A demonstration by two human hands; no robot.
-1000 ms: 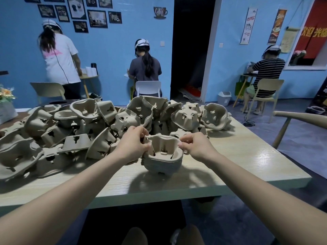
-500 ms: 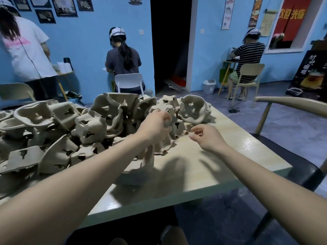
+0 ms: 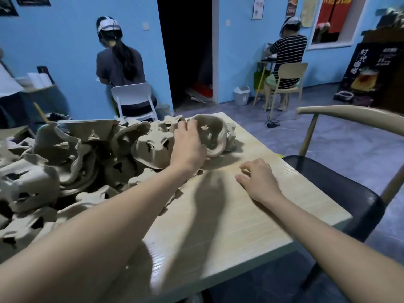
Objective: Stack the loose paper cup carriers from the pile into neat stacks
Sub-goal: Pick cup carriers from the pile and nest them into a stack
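Observation:
A big pile of grey-brown pulp cup carriers (image 3: 72,158) covers the left and middle of the pale wooden table (image 3: 218,226). At the pile's far right end one carrier (image 3: 215,136) stands on edge, its hollow side facing me. My left hand (image 3: 189,147) reaches across to it and grips its left rim, fingers curled over the edge. My right hand (image 3: 259,180) rests on the bare tabletop to the right with fingers loosely bent, holding nothing.
A chair with a curved wooden back (image 3: 349,112) and black seat (image 3: 341,193) stands close at the table's right edge. Three people sit or stand at the blue wall behind. A white chair (image 3: 134,99) and a small bin (image 3: 241,95) stand beyond the table.
Both hands let go of the carrier held in front of me. My left hand reached to the far right end of the pile and took a carrier's rim; my right hand dropped to the table.

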